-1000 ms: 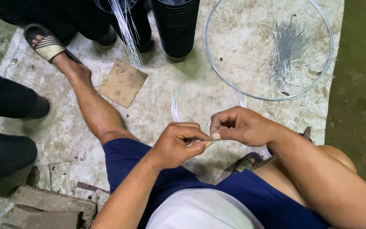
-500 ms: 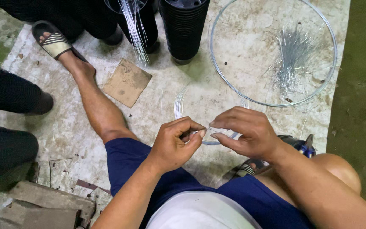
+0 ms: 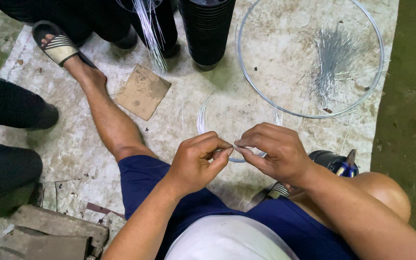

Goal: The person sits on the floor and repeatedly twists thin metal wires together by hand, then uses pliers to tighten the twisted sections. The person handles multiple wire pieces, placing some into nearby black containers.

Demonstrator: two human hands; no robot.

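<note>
At the centre of the frame, the left hand [image 3: 196, 161] and the right hand [image 3: 273, 149] meet fingertip to fingertip, each pinching an end of a thin wire [image 3: 234, 147] between thumb and forefinger. The wire seems to belong to the small wire coil [image 3: 203, 115] lying on the floor [image 3: 208, 91] just above the hands.

Judging by how things lie, part of the work is done: a loose heap of short cut wire pieces [image 3: 331, 62] sits inside the large wire hoop [image 3: 309, 58] in the upper right, and a bundle of straight wires [image 3: 148, 29] stands at the top centre, between the stacks of black pots [image 3: 208, 29]. The small coil is not used up, so more wire remains to be worked.

The wire between the fingers is so fine that I cannot tell whether it is being bent, twisted or only held. The right hand covers the lower part of the small coil. A blue-handled tool [image 3: 345, 166] at the right is partly hidden behind the forearm. The pots and bundle are cut off by the top edge.
</note>
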